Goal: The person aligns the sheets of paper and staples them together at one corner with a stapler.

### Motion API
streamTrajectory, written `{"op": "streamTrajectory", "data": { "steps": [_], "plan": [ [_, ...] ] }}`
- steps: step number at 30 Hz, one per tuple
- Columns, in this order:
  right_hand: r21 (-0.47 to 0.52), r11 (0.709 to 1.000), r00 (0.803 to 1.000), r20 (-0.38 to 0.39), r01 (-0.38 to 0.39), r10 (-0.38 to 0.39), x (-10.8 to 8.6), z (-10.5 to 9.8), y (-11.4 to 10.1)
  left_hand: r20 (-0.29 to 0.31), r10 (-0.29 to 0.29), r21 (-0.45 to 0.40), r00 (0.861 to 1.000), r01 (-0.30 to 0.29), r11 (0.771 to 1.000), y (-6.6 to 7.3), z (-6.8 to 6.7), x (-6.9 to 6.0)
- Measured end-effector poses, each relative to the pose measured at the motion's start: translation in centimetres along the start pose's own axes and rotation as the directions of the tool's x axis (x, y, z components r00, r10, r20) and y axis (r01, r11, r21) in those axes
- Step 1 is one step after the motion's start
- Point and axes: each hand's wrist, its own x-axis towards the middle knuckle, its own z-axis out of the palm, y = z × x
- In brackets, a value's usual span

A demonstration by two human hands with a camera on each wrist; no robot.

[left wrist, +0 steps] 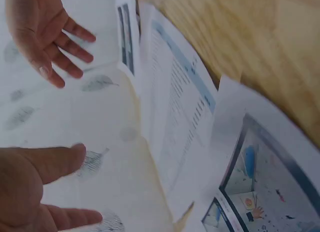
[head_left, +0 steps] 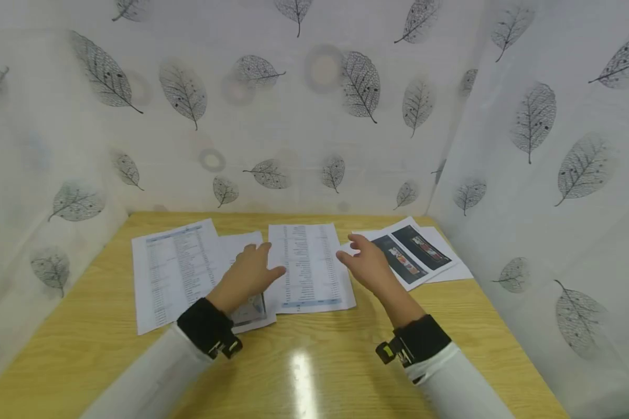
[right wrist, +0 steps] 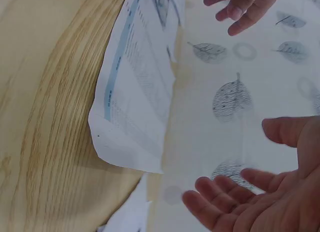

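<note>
My left hand [head_left: 247, 274] hovers over the left papers, fingers spread and thumb pointing right, holding nothing. Over the edge of the right papers is my right hand [head_left: 369, 265], its fingers apart and loosely bent, with nothing in it. Between the hands lies a printed list sheet [head_left: 306, 267] with a blue band near its lower edge. Another list sheet [head_left: 173, 273] lies at the left, beside a sheet with a picture [head_left: 251, 314] partly hidden under my left hand. Both hands show empty in the left wrist view, the left hand [left wrist: 25, 189] nearer the camera.
At the right of the wooden table [head_left: 272, 372], a sheet with two dark pictures [head_left: 414, 253] overlaps a white sheet [head_left: 458, 272]. White curtains with a leaf pattern [head_left: 293, 128] stand behind the table and at both sides.
</note>
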Motion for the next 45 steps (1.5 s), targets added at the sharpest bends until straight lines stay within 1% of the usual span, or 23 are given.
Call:
{"op": "streamTrajectory", "data": {
  "steps": [2,4,7,9,11,14,17,19,20,23,25,28,31,34,36,37,38,39,41,42,43,44,45],
  "plan": [
    [-0.006,0.997,0.997,0.007,-0.072,0.072,1.2,0.5,0.2,0.023,-0.066,-0.010,0.998,0.066,0.998,-0.1,0.2,1.6],
    [-0.025,0.990,0.991,0.018,-0.136,0.136,2.2,1.1,0.5,0.064,-0.120,-0.038,0.991,0.123,0.992,-0.3,0.5,2.9],
    [-0.060,0.977,0.978,0.038,-0.204,0.206,3.0,1.9,1.1,0.128,-0.169,-0.062,0.977,0.178,0.982,-0.5,0.8,4.1],
    [-0.082,0.970,0.971,0.042,-0.230,0.234,3.4,2.4,1.3,0.154,-0.182,-0.049,0.971,0.191,0.980,-0.6,1.1,4.6],
    [-0.086,0.964,0.965,0.054,-0.253,0.258,3.5,2.8,1.2,0.166,-0.190,-0.004,0.968,0.193,0.981,-0.4,1.3,4.9],
    [-0.074,0.946,0.944,0.076,-0.316,0.321,3.9,3.4,1.1,0.183,-0.182,0.035,0.966,0.179,0.983,0.1,1.6,5.0],
    [-0.025,0.923,0.917,0.100,-0.385,0.386,4.4,4.2,1.2,0.194,-0.165,0.025,0.967,0.163,0.986,0.3,2.0,5.1],
    [0.009,0.913,0.909,0.098,-0.407,0.404,4.7,4.7,1.5,0.199,-0.161,-0.005,0.967,0.165,0.986,0.3,2.3,5.1],
    [0.026,0.912,0.910,0.094,-0.408,0.405,4.8,4.9,1.7,0.202,-0.162,-0.007,0.966,0.166,0.986,0.3,2.4,5.2],
    [0.018,0.928,0.927,0.046,-0.373,0.372,4.9,5.5,2.3,0.206,-0.166,-0.014,0.964,0.173,0.985,0.4,2.5,5.2],
    [0.010,0.941,0.941,0.002,-0.338,0.338,4.8,5.7,2.6,0.212,-0.165,-0.016,0.963,0.172,0.985,0.5,2.5,5.1],
    [0.014,0.963,0.961,-0.076,-0.267,0.268,4.7,5.6,2.8,0.206,-0.155,-0.024,0.966,0.163,0.986,0.4,2.3,5.0],
    [0.065,0.979,0.968,-0.145,-0.195,0.203,4.3,4.6,2.7,0.187,-0.173,-0.074,0.967,0.190,0.979,0.1,2.0,5.0],
    [0.150,0.979,0.966,-0.195,-0.142,0.170,3.5,2.7,2.1,0.142,-0.183,-0.177,0.973,0.206,0.962,-0.2,1.6,5.4],
    [0.216,0.969,0.962,-0.218,-0.117,0.165,2.8,1.3,1.4,0.111,-0.164,-0.294,0.980,0.190,0.937,-0.2,1.3,5.7],
    [0.240,0.964,0.960,-0.227,-0.110,0.166,2.5,0.7,1.0,0.097,-0.143,-0.367,0.985,0.169,0.915,-0.2,1.1,5.8],
    [0.273,0.956,0.961,-0.222,-0.104,0.168,2.1,0.1,0.8,0.080,-0.116,-0.440,0.990,0.140,0.887,-0.2,1.0,5.9],
    [0.298,0.950,0.962,-0.216,-0.097,0.167,1.7,-0.5,0.5,0.065,-0.091,-0.513,0.994,0.112,0.851,-0.1,0.8,5.9],
    [0.333,0.938,0.964,-0.205,-0.094,0.169,0.8,-1.4,0.1,0.042,-0.049,-0.643,0.998,0.065,0.763,0.2,0.6,5.8],
    [0.343,0.935,0.966,-0.200,-0.089,0.165,0.3,-1.8,0.0,0.026,-0.036,-0.681,0.999,0.044,0.731,0.3,0.4,5.6],
    [0.356,0.930,0.968,-0.188,-0.089,0.165,-0.2,-2.1,0.0,0.010,-0.031,-0.705,0.999,0.030,0.709,0.4,0.2,5.4],
    [0.368,0.925,0.971,-0.173,-0.094,0.167,-0.6,-2.3,-0.1,-0.001,-0.032,-0.717,0.999,0.022,0.697,0.6,0.0,5.0],
    [0.355,0.929,0.971,-0.169,-0.100,0.169,-1.2,-2.5,-0.1,-0.013,-0.036,-0.717,0.999,0.016,0.697,0.8,-0.2,4.5]
  ]
}}
